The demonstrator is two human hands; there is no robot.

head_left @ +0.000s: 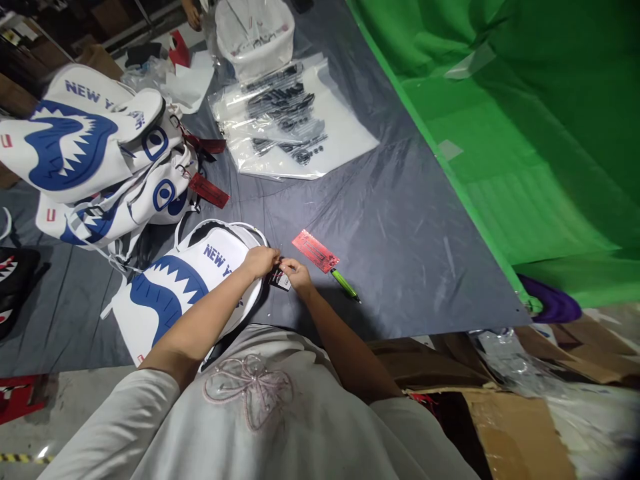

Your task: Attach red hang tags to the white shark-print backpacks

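Note:
A white backpack (170, 293) with a blue shark-mouth print and "NEW Y…" lettering lies flat on the table in front of me, partly covered by my left forearm. At its right edge my left hand (263, 260) is closed in a pinch. Close beside it, my right hand (297, 272) pinches too, the fingertips of both nearly meeting. What they grip is too small to make out. Just below the fingers hangs a small black-and-white tag (281, 280). A red tag (316, 251) lies right of my hands, with a green pen (345, 285) touching its lower end.
Similar backpacks (75, 140) are stacked at the left, red tags hanging from them. Clear plastic bags (300, 127) lie at the back near a white basket (256, 40). A green cloth (500, 133) borders the table's right side. Cardboard (520, 433) sits below. Another person's hand (193, 15) shows at the top.

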